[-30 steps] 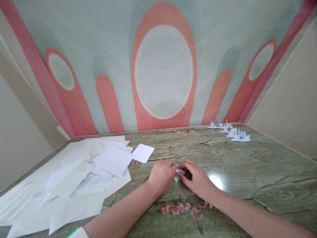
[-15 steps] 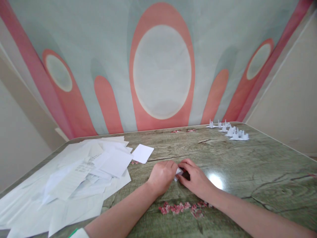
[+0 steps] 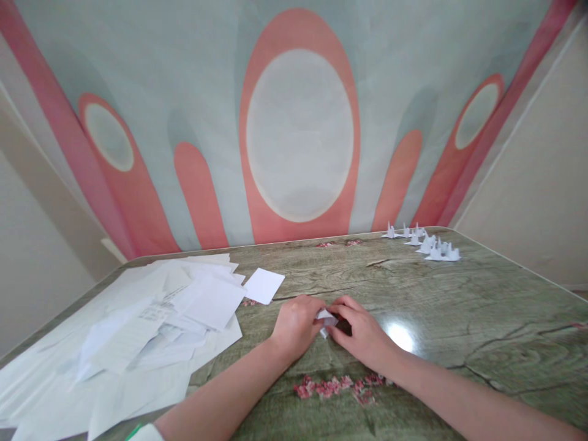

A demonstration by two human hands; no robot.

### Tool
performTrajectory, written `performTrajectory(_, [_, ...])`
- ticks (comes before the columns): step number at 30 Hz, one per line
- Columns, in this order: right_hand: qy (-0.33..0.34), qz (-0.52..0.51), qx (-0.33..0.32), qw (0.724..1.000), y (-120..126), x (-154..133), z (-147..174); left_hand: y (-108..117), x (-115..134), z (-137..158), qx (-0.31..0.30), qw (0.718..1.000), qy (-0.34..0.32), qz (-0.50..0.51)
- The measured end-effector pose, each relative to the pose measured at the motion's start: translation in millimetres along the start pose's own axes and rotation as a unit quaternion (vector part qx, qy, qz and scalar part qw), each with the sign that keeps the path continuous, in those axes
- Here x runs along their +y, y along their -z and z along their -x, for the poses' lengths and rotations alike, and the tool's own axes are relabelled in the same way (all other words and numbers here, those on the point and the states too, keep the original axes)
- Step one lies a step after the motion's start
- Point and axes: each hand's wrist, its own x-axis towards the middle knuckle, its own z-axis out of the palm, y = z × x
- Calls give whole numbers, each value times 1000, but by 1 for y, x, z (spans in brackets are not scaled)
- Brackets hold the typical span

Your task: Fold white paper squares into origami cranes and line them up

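A small piece of folded white paper [image 3: 326,318] is held between my two hands, just above the middle of the table. My left hand [image 3: 298,324] grips its left side, with the fingers curled and partly hidden behind the back of the hand. On the other side, my right hand [image 3: 361,327] pinches the paper's right edge between thumb and fingers. Part of the paper is covered by my fingers, so its full shape cannot be made out.
Loose white sheets [image 3: 133,373] lie in a wide heap at the left. Beside them is a white paper square [image 3: 265,285]. Several folded paper cranes [image 3: 441,250] stand at the far right of the wood-patterned table [image 3: 459,312]. A patterned backdrop [image 3: 211,79] rises behind.
My left hand has shifted slightly left, and more of the folded paper shows between the hands. My right hand has barely moved.
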Motion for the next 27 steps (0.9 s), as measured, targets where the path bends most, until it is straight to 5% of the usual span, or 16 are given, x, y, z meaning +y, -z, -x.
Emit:
performTrajectory(6, [10, -29, -24, 999, 9, 2, 0, -1, -3, 8, 23, 991, 55, 119])
performTrajectory(10, [32, -71, -102, 992, 23, 16, -6, -2, -7, 6, 19, 981, 85, 173])
performTrajectory(27, [23, -72, -78, 994, 18, 24, -12, 0, -3, 3, 26, 979, 74, 186])
